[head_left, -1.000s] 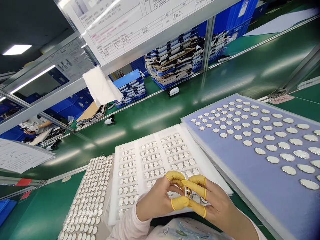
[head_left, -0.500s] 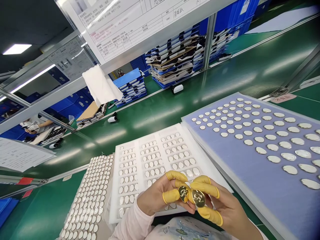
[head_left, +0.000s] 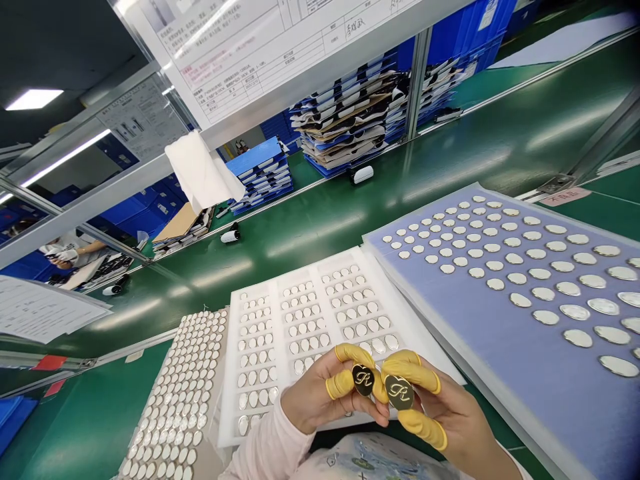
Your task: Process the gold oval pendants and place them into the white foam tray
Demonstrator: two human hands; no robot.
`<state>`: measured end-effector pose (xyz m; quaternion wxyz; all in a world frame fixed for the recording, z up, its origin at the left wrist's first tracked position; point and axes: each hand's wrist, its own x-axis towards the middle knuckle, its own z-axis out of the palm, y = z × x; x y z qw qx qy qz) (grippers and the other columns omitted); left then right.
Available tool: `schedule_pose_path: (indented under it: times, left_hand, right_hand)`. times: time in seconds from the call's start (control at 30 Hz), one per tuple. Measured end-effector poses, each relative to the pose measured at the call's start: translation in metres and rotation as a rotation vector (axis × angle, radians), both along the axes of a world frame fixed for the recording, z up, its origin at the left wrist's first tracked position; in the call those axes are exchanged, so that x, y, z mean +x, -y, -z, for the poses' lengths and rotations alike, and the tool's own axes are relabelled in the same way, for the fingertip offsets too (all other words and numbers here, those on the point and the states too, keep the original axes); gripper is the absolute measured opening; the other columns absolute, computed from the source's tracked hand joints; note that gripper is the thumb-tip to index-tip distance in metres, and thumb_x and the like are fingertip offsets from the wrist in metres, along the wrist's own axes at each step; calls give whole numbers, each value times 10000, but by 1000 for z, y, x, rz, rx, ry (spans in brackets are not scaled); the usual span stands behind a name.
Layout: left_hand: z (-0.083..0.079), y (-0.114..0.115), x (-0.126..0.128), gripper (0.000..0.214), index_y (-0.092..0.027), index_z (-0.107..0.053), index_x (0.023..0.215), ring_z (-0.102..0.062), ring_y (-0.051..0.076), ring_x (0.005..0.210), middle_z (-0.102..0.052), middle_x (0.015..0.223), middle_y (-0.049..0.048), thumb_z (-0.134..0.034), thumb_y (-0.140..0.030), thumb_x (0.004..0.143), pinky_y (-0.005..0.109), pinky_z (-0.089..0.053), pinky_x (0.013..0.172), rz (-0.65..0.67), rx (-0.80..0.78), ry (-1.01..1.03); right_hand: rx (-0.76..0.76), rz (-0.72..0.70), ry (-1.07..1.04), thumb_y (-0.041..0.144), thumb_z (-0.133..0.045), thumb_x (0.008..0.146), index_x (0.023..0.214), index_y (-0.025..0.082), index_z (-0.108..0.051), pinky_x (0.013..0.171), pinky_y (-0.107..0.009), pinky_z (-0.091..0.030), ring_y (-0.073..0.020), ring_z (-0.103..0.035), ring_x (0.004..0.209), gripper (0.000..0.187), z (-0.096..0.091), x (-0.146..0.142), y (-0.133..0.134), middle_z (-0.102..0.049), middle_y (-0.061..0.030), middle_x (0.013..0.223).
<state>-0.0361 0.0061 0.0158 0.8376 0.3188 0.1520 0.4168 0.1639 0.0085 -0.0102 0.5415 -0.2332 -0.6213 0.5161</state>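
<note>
Yellow finger cots cover several fingertips on both hands. My left hand point(head_left: 327, 390) pinches a round, shiny gold-and-black disc point(head_left: 363, 380) marked with a script R. Close beside it, my right hand point(head_left: 440, 400) grips a second such disc point(head_left: 400, 392) by its edge, the lettered face turned up toward me. The two discs are side by side, almost touching. Under the hands lies a white foam tray point(head_left: 277, 293) with rows of pale oval pieces in slots; my forearms and hands hide its lower part.
On the right, a purple-blue sheet point(head_left: 450, 307) carries spaced pale ovals. At left stands a densely filled board of ovals point(head_left: 175, 380). A green conveyor belt point(head_left: 310, 227) runs behind with small white-and-black items point(head_left: 363, 175). Stacked blue trays point(head_left: 345, 127) and a person's hands point(head_left: 63, 257) are beyond.
Both discs have tilted so their script R faces show more plainly, and my left hand's disc has risen slightly. The small white-and-black items on the belt have shifted right.
</note>
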Motion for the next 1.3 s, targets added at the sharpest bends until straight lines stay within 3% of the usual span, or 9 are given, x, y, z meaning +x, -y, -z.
schedule_pose_path:
  times: [0.17,0.37,0.47,0.67,0.93,1.03,1.1,1.17,1.3]
  left_hand:
    - [0,-2,1,285,-139,-620,1106,-738,170,806,-739,910,96,-693,-345,923,267,-590,700,-31,9,8]
    - [0,-3,4,296,-149,-618,1079,-707,167,814,-715,901,79,-700,-381,913,285,-556,724,-85,52,-60]
    - [1,-2,3,325,-166,-611,1065,-675,149,779,-690,869,51,-707,-429,900,288,-518,741,-122,82,-142]
    - [0,-2,5,421,-190,-606,1054,-584,123,749,-638,875,26,-737,-529,842,265,-451,722,-237,110,-234]
    - [4,-6,-1,346,-205,-581,1098,-604,141,805,-638,895,33,-638,-502,928,286,-460,753,-334,195,-267]
    - [5,-17,-33,360,-194,-560,1180,-633,177,892,-658,989,74,-528,-496,987,351,-498,847,-375,350,-632]
    - [4,-32,-63,349,-183,-543,1265,-634,204,991,-667,1083,108,-437,-418,1030,383,-503,920,-415,460,-1132]
    - [2,-54,-98,344,-198,-534,1341,-604,216,1132,-660,1202,117,-403,-302,1040,378,-475,1007,-432,496,-1820]
    - [1,-102,-166,298,-119,-609,1257,-580,276,1207,-653,1218,167,-467,-202,1009,449,-464,1039,-444,322,-2182]
  right_hand:
    - [52,8,16,410,-600,972,1249,311,-633,610,-306,-567,-213,-646,773,296,-4,-1,0,-667,-71,931]
    - [172,161,111,396,-507,1018,1370,284,-536,885,-368,-583,-256,-680,1030,371,0,-2,5,-681,-114,1174]
    - [346,205,218,390,-502,1018,1403,257,-492,754,-337,-594,-230,-706,866,408,0,-5,3,-711,-122,1139]
    - [651,292,453,365,-381,1053,1275,240,-528,471,-303,-440,-197,-582,513,294,-17,-19,-2,-695,-25,670]
    - [674,229,488,409,-437,1025,1173,237,-581,456,-305,-431,-189,-558,487,268,-10,-17,1,-702,-32,673]
    - [572,214,496,406,-523,984,1236,255,-603,508,-320,-490,-202,-599,529,304,2,-11,2,-704,-39,711]
    - [509,218,493,358,-556,965,1284,257,-593,507,-315,-507,-190,-590,512,336,7,-7,0,-689,-28,705]
    - [483,233,479,305,-568,952,1301,247,-582,484,-300,-512,-169,-559,475,354,8,-4,-2,-651,-7,666]
    - [483,287,480,286,-585,934,1264,231,-599,458,-274,-523,-151,-543,455,335,8,-2,-5,-562,24,603]
